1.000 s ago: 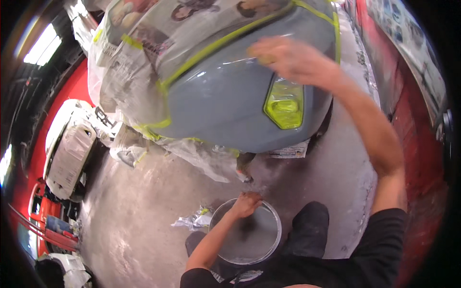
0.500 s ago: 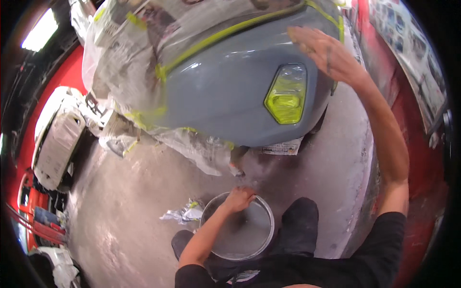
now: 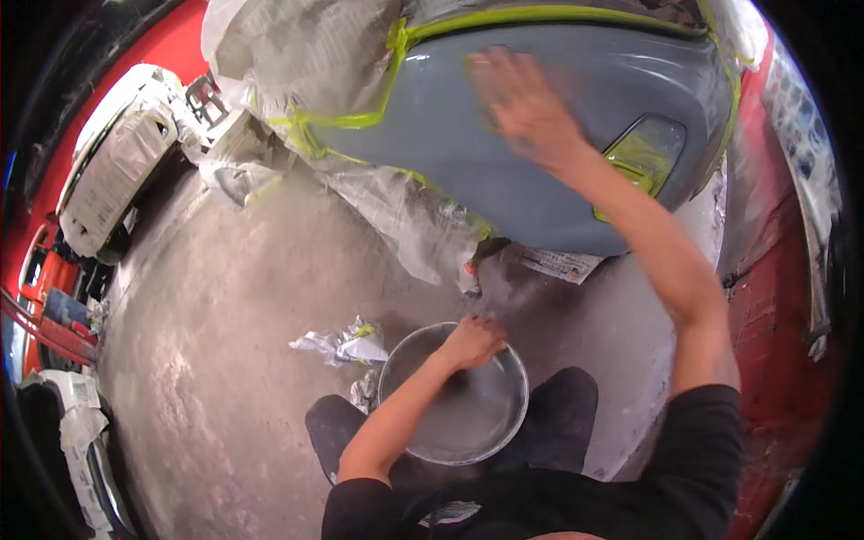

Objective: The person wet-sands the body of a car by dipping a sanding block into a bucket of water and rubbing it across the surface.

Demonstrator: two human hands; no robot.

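My right hand lies flat on a smooth grey car body panel, its fingers stretched out and blurred by motion. A thin yellowish edge shows beside the fingertips; I cannot make out what it is. Under my right forearm is a lamp set in the panel, covered with clear film and yellow-green tape. Between my knees stands a round bucket with cloudy grey water in it. My left hand is closed on the bucket's far rim, its fingertips mostly hidden.
Yellow-green masking tape borders the panel, with plastic sheeting beyond it. Crumpled wrapping lies on the concrete floor left of the bucket. A paper-masked bumper stands at the left. A red wall rises at the right.
My right hand has moved left across the panel, from beyond the lamp to the panel's upper middle. My left hand stays at the bucket's rim. The whole view has shifted.
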